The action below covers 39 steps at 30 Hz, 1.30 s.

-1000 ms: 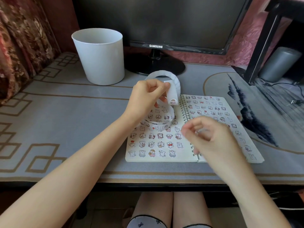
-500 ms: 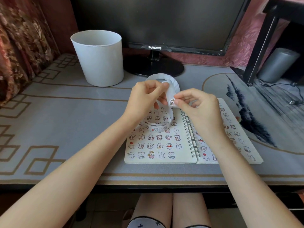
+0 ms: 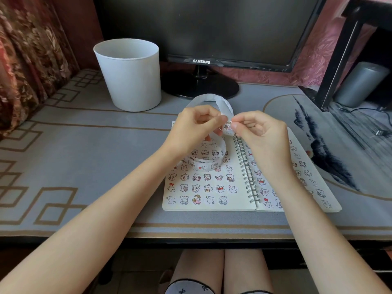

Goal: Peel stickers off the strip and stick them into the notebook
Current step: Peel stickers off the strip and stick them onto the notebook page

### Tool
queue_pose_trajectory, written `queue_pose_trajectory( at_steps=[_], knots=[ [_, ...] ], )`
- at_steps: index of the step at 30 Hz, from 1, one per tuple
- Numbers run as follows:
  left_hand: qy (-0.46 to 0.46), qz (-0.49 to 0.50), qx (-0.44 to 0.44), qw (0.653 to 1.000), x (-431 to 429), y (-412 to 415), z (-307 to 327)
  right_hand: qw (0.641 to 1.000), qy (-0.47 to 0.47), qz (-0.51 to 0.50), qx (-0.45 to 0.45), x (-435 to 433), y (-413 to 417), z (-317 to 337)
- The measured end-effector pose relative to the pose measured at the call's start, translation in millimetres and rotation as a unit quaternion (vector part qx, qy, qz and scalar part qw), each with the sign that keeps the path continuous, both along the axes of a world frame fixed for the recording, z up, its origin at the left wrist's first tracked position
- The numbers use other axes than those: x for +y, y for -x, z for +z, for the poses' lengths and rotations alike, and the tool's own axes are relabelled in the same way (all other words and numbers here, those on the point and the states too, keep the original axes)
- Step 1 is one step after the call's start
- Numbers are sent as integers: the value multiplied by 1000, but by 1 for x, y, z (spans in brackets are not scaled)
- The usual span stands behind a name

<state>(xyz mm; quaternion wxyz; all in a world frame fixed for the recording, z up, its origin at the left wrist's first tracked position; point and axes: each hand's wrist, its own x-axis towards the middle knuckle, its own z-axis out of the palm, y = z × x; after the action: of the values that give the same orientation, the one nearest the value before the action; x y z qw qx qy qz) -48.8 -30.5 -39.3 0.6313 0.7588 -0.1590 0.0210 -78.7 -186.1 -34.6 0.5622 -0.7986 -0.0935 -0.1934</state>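
Note:
An open spiral notebook (image 3: 209,205) lies on the desk, both pages covered with rows of small cartoon bear stickers. Above its left page my left hand (image 3: 196,126) grips a white sticker strip (image 3: 214,99) that loops up behind my fingers and curls down onto the page. A bear sticker (image 3: 228,125) sits at the strip's end between my hands. My right hand (image 3: 257,129) pinches that sticker's edge with thumb and forefinger, the other fingers curled.
A white bucket (image 3: 129,75) stands at the back left of the desk. A black Samsung monitor (image 3: 201,61) on its round stand is behind the notebook. A grey printed mat (image 3: 63,153) covers the desk. A black table leg, grey cylinder and cables are at the right.
My right hand rose from the notebook's right page to the strip's end and now pinches the sticker there. My left hand kept its hold on the strip.

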Motion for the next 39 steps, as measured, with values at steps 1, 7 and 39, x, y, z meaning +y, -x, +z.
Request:
queue_pose_trajectory(
  at_steps=[1,7,39],
  knots=[
    [1,1,-2,1000,0,0,0,1000,6,-1,-4,0,0,0],
    [-2,2,-14,1000,0,1,0,1000,13,-5,-2,0,-1,0],
    [3,29,25,999,-2,0,-2,969,37,49,239,-18,74,6]
  ],
)
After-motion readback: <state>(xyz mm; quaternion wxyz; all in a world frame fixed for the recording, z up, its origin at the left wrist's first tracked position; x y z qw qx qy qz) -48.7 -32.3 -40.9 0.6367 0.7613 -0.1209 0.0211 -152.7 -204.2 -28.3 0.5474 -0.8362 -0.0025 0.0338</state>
